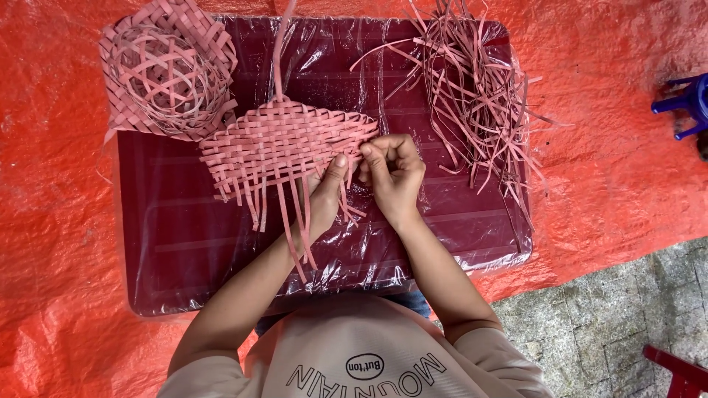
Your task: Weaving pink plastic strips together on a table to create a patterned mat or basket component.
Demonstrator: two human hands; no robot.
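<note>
A flat woven mat of pink strips [280, 144] lies on a dark red table [184, 250] wrapped in clear plastic. Loose strip ends hang from its near edge. My left hand [324, 195] holds the mat's lower right part, thumb on top. My right hand [394, 173] pinches a strip at the mat's right edge, fingers curled close to the left thumb.
A woven pink basket [168, 70] sits on the table's far left corner. A pile of loose pink strips [476, 88] lies at the far right. An orange tarp [612, 169] covers the ground; blue stool legs [686, 103] stand at right, stone paving [619, 324] near right.
</note>
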